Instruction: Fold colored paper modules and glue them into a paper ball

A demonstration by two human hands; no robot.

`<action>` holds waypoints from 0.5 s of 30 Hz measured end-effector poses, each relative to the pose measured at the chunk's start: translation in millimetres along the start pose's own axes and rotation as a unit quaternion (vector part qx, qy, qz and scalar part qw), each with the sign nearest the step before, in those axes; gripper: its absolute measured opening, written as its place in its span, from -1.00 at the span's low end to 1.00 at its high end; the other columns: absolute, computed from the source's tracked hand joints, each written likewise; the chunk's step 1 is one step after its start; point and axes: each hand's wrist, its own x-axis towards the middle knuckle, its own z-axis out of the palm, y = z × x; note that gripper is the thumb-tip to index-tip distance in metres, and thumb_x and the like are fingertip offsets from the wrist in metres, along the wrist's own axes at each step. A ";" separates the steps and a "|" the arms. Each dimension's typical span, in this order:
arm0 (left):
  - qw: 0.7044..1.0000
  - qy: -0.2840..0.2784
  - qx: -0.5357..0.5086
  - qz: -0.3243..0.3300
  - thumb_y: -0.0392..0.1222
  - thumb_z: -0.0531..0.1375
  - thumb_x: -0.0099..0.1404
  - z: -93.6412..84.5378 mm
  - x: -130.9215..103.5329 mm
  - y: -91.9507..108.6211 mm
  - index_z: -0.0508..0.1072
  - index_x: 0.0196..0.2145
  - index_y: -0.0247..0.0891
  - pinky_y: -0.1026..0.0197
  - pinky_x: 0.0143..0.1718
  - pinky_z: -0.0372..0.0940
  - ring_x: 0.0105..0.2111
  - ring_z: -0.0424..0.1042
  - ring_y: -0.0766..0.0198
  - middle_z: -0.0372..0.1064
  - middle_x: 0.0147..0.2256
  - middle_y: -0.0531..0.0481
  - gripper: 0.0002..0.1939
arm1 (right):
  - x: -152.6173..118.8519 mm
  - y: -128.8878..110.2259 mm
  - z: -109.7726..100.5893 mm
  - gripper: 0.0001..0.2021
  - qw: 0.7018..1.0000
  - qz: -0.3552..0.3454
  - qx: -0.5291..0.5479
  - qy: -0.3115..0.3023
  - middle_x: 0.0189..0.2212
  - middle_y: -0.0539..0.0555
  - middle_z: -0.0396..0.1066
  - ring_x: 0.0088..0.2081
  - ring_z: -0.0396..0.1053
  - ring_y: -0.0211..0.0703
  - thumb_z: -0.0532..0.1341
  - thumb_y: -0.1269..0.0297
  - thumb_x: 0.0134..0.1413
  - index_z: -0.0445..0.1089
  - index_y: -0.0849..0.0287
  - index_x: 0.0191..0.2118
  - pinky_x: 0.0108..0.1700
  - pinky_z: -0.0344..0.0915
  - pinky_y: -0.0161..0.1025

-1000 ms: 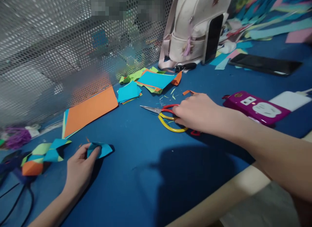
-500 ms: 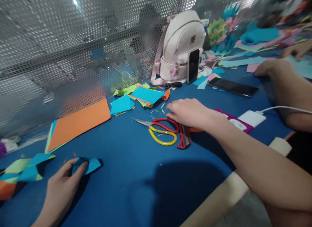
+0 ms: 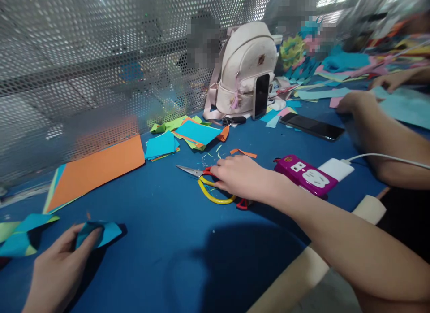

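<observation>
At the lower left, my left hand (image 3: 63, 254) pinches a folded blue paper piece (image 3: 109, 233) between thumb and fingers, just above the table. My right hand (image 3: 238, 176) lies over the red handle of the scissors (image 3: 217, 198), with its fingertips at the red loop; whether they grip it is unclear. The scissors have one red and one yellow handle, and their blades point left. A red-edged tool (image 3: 242, 204) is mostly hidden under my right hand. Folded paper units (image 3: 20, 236) in blue and green lie left of my left hand.
Orange sheets (image 3: 101, 171) and blue paper stacks (image 3: 161, 145) lie along the perforated screen. Behind are a white backpack (image 3: 248, 62), a leaning phone (image 3: 261, 95) and a flat phone (image 3: 312, 126). A purple power strip (image 3: 304, 174) sits right. Another person's hands (image 3: 359, 102) hold light blue paper.
My right hand has moved toward me and left onto the scissors' red handle, uncovering an orange strip and more of the power strip. The view has shifted slightly; my left hand still holds the blue paper.
</observation>
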 end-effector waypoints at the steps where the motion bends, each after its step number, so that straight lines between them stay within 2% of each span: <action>1: 1.000 -0.005 0.006 -0.021 0.11 0.20 -0.05 -0.4 -0.5 -0.9 0.50 -0.34 -0.12 0.28 -0.43 0.23 -0.34 0.43 0.11 0.49 -0.41 0.12 -0.64 | 0.2 -1.7 0.0 -0.79 1.000 0.000 -0.007 0.000 -0.26 0.20 0.45 -0.21 0.42 0.05 0.14 0.30 0.15 0.42 0.27 -0.16 -0.35 0.17 -0.19; 4: 0.998 -0.018 0.016 -0.064 0.16 0.17 -0.09 -3.5 -2.6 5.0 0.48 -0.33 -0.13 0.26 -0.39 0.20 -0.28 0.41 0.08 0.46 -0.39 0.10 -0.59 | 0.9 -5.8 0.8 -0.80 1.000 -0.015 -0.008 0.014 -0.26 0.22 0.45 -0.18 0.39 0.05 0.14 0.36 0.14 0.42 0.29 -0.15 -0.36 0.15 -0.20; 10: 0.995 -0.060 -0.005 -0.078 0.18 0.14 -0.17 -9.2 -3.5 24.9 0.47 -0.42 -0.14 0.22 -0.31 0.20 -0.23 0.38 0.01 0.47 -0.38 0.07 -0.58 | 3.4 -9.3 9.8 -0.77 0.999 -0.028 0.012 0.012 -0.25 0.21 0.39 -0.30 0.41 -0.03 0.07 0.45 0.14 0.39 0.29 -0.12 -0.51 0.06 -0.26; 15: 0.994 -0.061 -0.018 -0.087 0.18 0.13 -0.21 -10.5 -4.0 34.9 0.48 -0.43 -0.16 0.21 -0.32 0.19 -0.29 0.38 0.03 0.48 -0.36 0.04 -0.56 | 4.9 -6.9 14.2 -0.75 0.999 -0.031 0.028 0.017 -0.24 0.20 0.37 -0.28 0.42 -0.05 0.05 0.47 0.14 0.37 0.28 -0.09 -0.49 0.10 -0.26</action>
